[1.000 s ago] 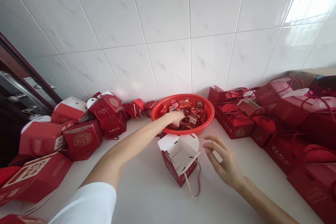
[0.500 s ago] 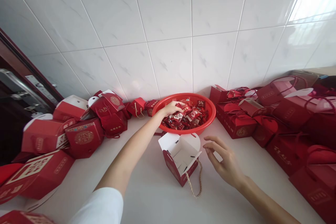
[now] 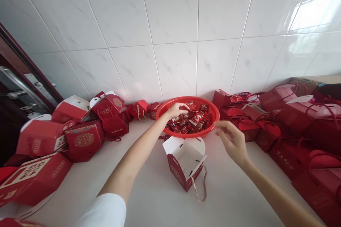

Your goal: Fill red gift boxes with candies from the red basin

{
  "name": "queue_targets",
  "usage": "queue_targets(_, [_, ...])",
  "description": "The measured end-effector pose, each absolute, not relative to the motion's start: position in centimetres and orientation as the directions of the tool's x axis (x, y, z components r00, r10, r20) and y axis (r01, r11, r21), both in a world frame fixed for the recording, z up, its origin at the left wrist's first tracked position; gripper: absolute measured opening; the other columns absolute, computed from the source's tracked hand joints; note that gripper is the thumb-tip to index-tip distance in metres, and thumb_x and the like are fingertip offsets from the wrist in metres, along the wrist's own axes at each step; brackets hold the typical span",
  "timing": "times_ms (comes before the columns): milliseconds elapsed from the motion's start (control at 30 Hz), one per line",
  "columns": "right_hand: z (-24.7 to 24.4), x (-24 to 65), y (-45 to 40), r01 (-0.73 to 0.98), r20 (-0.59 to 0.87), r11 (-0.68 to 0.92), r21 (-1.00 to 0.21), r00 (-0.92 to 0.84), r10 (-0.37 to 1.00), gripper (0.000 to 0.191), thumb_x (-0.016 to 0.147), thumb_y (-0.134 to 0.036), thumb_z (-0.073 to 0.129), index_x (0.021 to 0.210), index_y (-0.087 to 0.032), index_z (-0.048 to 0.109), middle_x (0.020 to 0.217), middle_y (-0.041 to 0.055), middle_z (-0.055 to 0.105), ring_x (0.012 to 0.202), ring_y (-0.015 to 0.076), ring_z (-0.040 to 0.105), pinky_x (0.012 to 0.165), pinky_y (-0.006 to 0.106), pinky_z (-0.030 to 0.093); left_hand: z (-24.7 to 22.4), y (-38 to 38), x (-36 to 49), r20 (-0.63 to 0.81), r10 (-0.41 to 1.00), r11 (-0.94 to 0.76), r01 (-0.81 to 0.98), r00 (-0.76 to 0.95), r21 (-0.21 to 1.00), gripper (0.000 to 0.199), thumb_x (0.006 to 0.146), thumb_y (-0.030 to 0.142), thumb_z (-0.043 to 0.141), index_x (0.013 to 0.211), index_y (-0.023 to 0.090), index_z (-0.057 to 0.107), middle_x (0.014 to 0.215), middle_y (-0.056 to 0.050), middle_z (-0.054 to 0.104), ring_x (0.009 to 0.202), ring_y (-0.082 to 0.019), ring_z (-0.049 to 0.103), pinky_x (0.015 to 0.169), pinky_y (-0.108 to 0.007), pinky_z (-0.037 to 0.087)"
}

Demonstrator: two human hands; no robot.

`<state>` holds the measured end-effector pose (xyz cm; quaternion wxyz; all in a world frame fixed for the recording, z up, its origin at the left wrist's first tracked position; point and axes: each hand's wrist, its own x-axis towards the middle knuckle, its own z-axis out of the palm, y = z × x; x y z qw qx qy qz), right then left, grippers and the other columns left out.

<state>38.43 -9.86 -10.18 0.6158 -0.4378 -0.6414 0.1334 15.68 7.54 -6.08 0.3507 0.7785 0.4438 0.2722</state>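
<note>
Red box [image 3: 178,172], flaps spread, set on the surface [image 3: 156,198] before a basket [image 3: 206,132] of wrapped packets [image 3: 197,118], flanked by piled boxes [image 3: 84,139], left hand [image 3: 176,111] held curled over the packets, hold unclear, right hand [image 3: 233,141] poised by the rim, fingers loosely parted.

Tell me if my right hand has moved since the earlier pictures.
Yes. Judged against the red basket, your right hand has moved forward, from beside the open box to near the basket's right rim.

Smooth plastic basket [image 3: 197,135] — smooth paperboard box [image 3: 178,173], its cord handle [image 3: 194,187] rough — glossy wall tiles [image 3: 176,10].
</note>
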Motion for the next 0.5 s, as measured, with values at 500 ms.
queue_targets(500, [-6.8,34.8,2.7,-0.189,0.102,0.119,-0.975,0.098,0.990,0.031,0.052,-0.015,0.081,0.081,-0.016,0.071,0.061,0.0008,0.068,0.057,0.0168,0.064,0.055,0.028,0.052,-6.6,7.5,15.6,0.307,0.803,-0.533,0.386,0.510,0.752,0.029,0.080,0.018,0.072,0.109,0.017,0.073,0.124,-0.009,0.071,0.116,-0.023,0.064,0.102,-0.033,0.049])
